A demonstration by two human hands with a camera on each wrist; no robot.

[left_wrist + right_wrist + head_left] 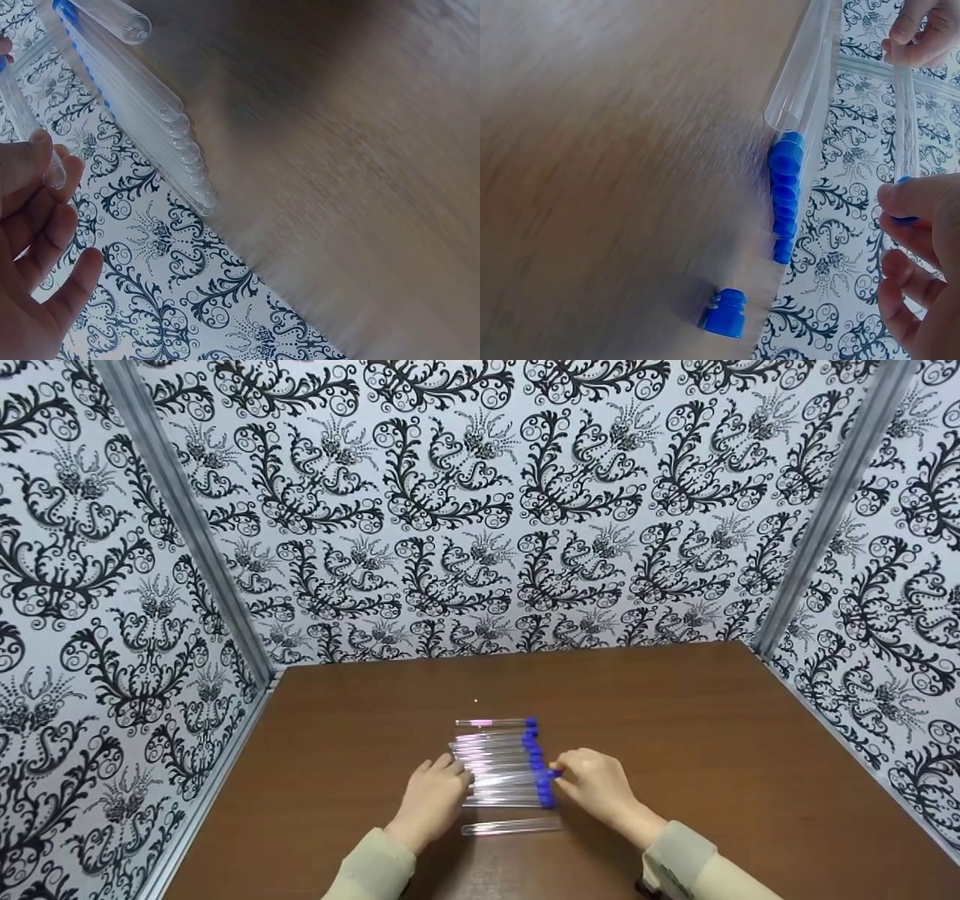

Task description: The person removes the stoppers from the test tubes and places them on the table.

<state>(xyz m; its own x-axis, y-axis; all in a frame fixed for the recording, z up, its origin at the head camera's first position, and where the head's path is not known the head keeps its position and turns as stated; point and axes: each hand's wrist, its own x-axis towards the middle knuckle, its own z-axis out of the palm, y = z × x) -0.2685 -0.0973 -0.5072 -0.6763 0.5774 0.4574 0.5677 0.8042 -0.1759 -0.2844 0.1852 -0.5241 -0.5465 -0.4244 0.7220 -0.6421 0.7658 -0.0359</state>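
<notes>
My left hand [436, 795] pinches a clear test tube [905, 112] near its rounded end, between thumb and fingers. At the tube's other end, my right hand [596, 781] pinches a blue cap [904, 219], partly covered by the fingers. The held tube is raised above the table, over a row of test tubes [495, 750] with blue caps lying side by side. Nearer the person lies an uncapped test tube [510, 828], its open end toward the right. A loose blue cap [726, 315] rests on the table in the right wrist view.
The brown wooden tabletop [352, 720] extends around the tubes. Patterned black-and-white panels [465, 510] enclose its back and sides, with grey metal posts [199, 525] at the corners. One capped tube [487, 723] lies slightly apart at the far end of the row.
</notes>
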